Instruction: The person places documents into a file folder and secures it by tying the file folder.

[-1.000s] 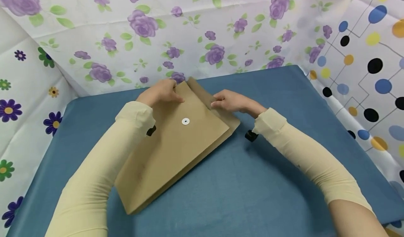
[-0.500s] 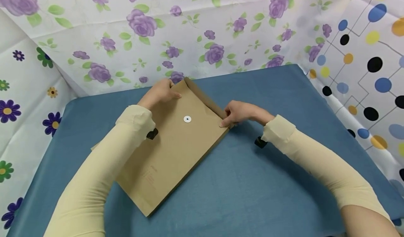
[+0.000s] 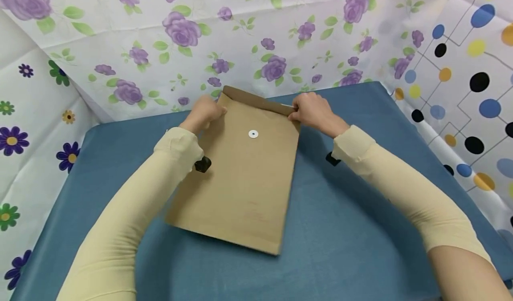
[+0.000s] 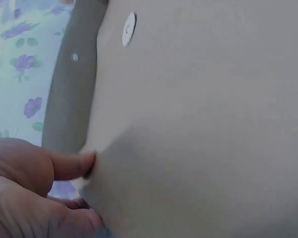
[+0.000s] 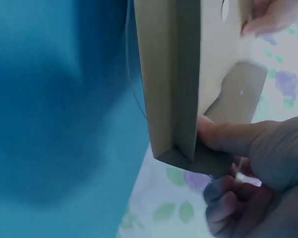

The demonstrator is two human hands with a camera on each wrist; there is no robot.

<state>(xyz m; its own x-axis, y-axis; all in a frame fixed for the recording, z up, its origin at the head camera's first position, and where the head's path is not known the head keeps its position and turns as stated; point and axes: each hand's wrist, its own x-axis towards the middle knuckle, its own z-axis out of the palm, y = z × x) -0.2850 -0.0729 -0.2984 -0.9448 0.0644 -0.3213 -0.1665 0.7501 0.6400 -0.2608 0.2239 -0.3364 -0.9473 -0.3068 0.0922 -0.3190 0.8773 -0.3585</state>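
A brown kraft paper document envelope (image 3: 240, 176) is held up at its far end, tilted above the table. Its front carries a white round button (image 3: 253, 134), and the flap (image 3: 258, 101) stands raised along the top. My left hand (image 3: 203, 114) pinches the upper left edge between thumb and fingers, also seen close in the left wrist view. At the top right corner, my right hand (image 3: 314, 109) grips the envelope, thumb on the front face. The right wrist view shows the folded side gusset (image 5: 171, 79) and a thin string (image 5: 130, 79) hanging beside it.
A blue cloth (image 3: 340, 238) covers the table under the envelope. Behind rises a white curtain with purple flowers (image 3: 180, 65). A dotted sheet (image 3: 473, 96) hangs at the right, a flowered one (image 3: 24, 172) at the left. Dark wrist cameras (image 3: 203, 164) sit below both wrists.
The envelope has turned from a diagonal slant to nearly upright, its lower end swinging right. My right hand moved down to the corner, then up and away with it; my left hand kept hold.
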